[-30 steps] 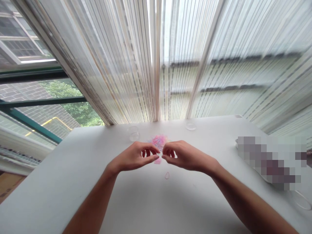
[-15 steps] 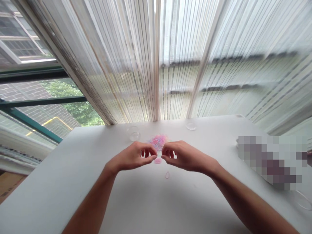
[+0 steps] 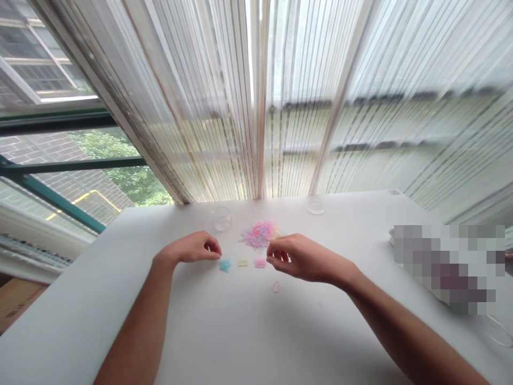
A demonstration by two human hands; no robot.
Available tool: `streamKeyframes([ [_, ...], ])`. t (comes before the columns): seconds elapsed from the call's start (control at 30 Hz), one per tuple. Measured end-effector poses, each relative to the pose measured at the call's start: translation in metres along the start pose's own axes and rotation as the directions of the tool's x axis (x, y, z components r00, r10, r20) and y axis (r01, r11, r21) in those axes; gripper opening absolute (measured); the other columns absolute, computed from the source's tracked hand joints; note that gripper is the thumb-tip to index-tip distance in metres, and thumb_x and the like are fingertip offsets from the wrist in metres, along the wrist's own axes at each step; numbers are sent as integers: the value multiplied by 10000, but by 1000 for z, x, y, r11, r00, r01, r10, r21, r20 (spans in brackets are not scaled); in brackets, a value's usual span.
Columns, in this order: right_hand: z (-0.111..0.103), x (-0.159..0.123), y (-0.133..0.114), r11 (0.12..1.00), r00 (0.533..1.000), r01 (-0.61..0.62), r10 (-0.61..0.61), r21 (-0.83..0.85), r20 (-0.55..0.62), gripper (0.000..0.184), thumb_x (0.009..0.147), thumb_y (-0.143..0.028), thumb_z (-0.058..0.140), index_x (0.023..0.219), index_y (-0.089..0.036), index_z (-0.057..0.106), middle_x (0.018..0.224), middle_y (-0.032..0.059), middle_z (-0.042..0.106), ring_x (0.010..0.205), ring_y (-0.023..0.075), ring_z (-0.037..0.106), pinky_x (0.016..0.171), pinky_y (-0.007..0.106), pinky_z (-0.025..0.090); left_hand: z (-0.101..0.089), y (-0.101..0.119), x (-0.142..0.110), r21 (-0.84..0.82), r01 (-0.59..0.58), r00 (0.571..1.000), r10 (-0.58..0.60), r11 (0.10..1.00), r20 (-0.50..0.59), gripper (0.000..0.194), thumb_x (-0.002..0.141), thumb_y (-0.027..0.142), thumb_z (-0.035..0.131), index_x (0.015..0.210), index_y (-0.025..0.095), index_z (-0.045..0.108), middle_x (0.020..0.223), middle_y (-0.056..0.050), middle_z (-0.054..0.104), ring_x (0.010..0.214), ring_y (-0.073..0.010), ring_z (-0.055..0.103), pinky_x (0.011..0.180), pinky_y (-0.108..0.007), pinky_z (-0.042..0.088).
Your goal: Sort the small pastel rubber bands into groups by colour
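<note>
My left hand (image 3: 196, 247) is just left of a small blue bunch of rubber bands (image 3: 225, 265), thumb and forefinger tips close together at its edge. Any band in that pinch is too small to make out. Beside the right end of a pink bunch (image 3: 260, 263) is my right hand (image 3: 294, 256), fingers curled and tips pinched; what they hold, if anything, is hidden. A pale yellow bunch (image 3: 242, 263) lies between the blue and pink ones. Behind them spreads a loose mixed pile of pink, purple and yellow bands (image 3: 262, 234). One pink loop (image 3: 276, 287) lies nearer me.
On the white table (image 3: 224, 331), a clear round container (image 3: 222, 220) stands at the back left, and a clear shallow dish or lid (image 3: 316, 208) at the back right. A blurred-out object (image 3: 441, 270) lies at the right. Striped curtains (image 3: 256, 107) hang behind the table.
My left hand has moved left, from close by my right hand to the blue bunch. The blue and yellow bunches now show. My right hand has barely moved.
</note>
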State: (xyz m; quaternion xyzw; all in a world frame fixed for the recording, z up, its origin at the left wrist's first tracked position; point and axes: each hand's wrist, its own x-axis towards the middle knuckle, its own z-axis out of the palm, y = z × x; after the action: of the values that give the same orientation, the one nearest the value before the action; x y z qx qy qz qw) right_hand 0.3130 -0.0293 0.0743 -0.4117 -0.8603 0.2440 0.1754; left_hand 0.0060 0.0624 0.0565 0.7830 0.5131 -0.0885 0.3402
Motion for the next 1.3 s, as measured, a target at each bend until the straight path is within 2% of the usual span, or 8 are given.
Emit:
streamKeyframes([
  [0.6,-5,-2,-4,999,999,-32,32,0,31,123,909,-128,601,862,-176,704,765,5,680,673,123,557,626,235,372,6,5,5,5,6,998,-6,1000,64,357,689,483,708,889,199,789,882,-44,758,843,-235,651,696,-258,446],
  [0.73,-5,-4,0,999,998,-37,37,-4,46,131,915,-146,588,877,-185,707,765,1,679,675,124,562,629,238,378,7,5,5,12,11,1000,-12,1000,28,404,695,510,692,937,196,774,876,-43,744,811,-229,649,682,-261,451],
  [0.83,-5,-5,3,998,994,-60,62,-22,89,143,924,-163,575,909,-194,714,776,4,688,680,131,572,622,241,380,7,6,5,21,18,1000,-18,1000,3,390,710,486,666,947,191,764,911,-51,744,828,-232,654,703,-267,463],
  [0.97,0,-4,2,992,979,-92,107,-89,172,191,910,-142,568,990,-203,730,836,28,720,728,157,606,613,248,373,9,9,6,23,7,1000,-8,1000,29,361,736,477,633,918,193,764,922,-51,750,852,-239,658,714,-272,464],
  [1.13,19,-2,-1,967,925,-134,200,-216,324,278,854,-104,603,1083,-189,737,1013,89,748,899,224,662,642,268,373,9,16,2,35,28,999,-27,999,-23,399,785,527,584,934,196,748,963,-51,746,863,-237,656,714,-278,465],
  [1.2,26,-2,-3,955,908,-141,230,-261,351,264,850,-102,598,1055,-187,742,1020,94,748,904,231,668,622,269,357,9,20,-2,36,30,998,-29,999,-51,414,801,551,568,923,194,738,971,-53,741,863,-236,652,715,-282,465],
  [1.3,32,0,-4,937,888,-143,264,-320,378,194,847,-112,582,925,-171,749,925,86,748,811,215,664,558,273,309,10,29,-9,39,-2,999,4,999,-48,408,823,553,557,921,196,728,949,-46,734,833,-224,642,699,-281,456],
])
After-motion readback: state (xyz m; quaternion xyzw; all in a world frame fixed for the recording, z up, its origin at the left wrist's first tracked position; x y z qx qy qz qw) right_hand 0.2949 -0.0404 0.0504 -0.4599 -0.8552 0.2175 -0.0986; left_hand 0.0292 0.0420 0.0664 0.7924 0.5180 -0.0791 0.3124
